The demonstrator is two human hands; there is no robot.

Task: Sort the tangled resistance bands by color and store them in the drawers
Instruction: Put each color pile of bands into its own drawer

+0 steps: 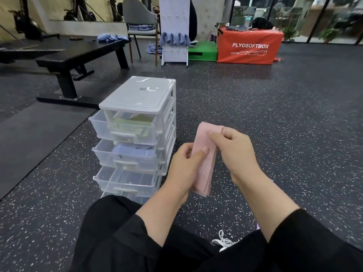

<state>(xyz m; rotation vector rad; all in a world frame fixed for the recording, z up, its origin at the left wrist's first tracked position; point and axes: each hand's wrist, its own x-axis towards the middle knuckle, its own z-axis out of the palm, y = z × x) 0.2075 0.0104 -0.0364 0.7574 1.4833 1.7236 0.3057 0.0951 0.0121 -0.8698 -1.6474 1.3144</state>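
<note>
Black sleeves point(125, 228) fill the near edge. I see both hands on a folded pink resistance band point(205, 165) held above the speckled floor point(275, 118): left hand point(185, 166) pinches its lower half, right hand point(234, 152) pinches the top. Clear drawer unit point(137, 122) stands just left, drawers pulled out. Orange box point(249, 47) reads "PLYOSOFTBOX".

Drawer unit point(137, 99) just left of both hands, three drawers ajar, speckled floor point(275, 124) open rightward
</note>
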